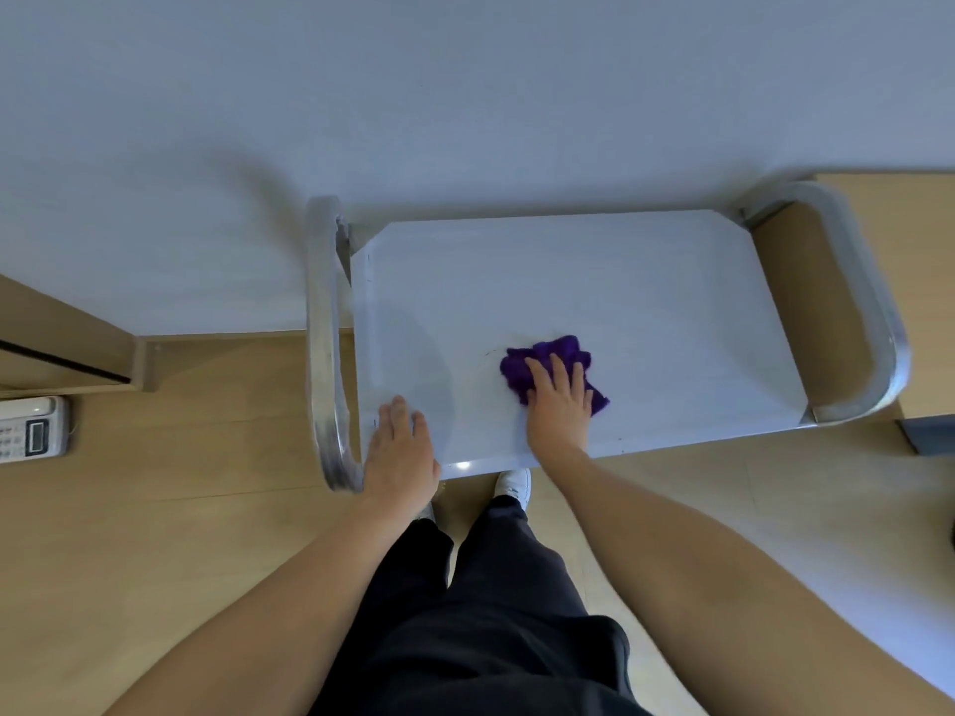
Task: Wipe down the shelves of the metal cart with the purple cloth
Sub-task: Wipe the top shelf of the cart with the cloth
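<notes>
Cloth is lying bunched on the top shelf, toward 6 o'clock. I am pressing it flat with my right hand, fingers straight, gripping nothing, likely for scrubbing pressure. Left hand, fingers flat and empty, is resting at 8 o'clock, probably steadying the cart.

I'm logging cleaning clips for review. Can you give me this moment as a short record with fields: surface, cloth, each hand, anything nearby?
surface: top shelf of the metal cart, seen from above; lower shelves hidden
cloth: purple cloth, bunched, on the shelf near its front edge
right hand: flat on the cloth, fingers straight, pressing down
left hand: rests flat on the shelf's near left corner, beside the side rail
nearby: telephone at far left; white shoe below the front edge
</notes>
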{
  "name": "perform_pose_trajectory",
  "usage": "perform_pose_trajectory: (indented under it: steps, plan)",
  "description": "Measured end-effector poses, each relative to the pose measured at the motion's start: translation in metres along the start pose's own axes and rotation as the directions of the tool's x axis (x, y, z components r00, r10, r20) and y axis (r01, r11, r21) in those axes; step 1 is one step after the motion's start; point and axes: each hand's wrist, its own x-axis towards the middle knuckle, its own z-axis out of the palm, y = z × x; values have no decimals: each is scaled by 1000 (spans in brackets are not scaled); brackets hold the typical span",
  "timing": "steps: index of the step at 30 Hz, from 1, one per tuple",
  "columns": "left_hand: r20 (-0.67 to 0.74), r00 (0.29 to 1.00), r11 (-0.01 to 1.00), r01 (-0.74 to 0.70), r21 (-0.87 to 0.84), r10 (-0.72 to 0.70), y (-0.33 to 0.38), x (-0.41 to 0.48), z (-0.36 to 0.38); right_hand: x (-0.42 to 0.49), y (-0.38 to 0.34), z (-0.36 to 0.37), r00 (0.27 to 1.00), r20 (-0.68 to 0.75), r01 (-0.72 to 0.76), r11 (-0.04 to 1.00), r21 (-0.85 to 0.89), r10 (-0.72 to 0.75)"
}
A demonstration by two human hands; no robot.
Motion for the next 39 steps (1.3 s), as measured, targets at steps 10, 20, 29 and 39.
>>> perform_pose_trajectory:
  steps: [10, 20, 29, 39]
  plan:
    - [-21, 1000, 1000, -9, 14, 10, 0, 11, -1, -36, 13, 9, 878, 87, 473, 881, -6, -471]
    - [-20, 957, 956, -289, -49, 288, 43, 20, -2, -49, 20, 3, 945, 123, 300, 953, 35, -302]
    - [43, 945, 946, -324, 22, 323, 110, 37, 0, 7, 167, -50, 984, 23, -176, 982, 67, 175]
    - [33, 941, 942, -337, 1, 337, 213, 53, 6, 22, 216, -65, 919, 155, 373, 927, -41, -363]
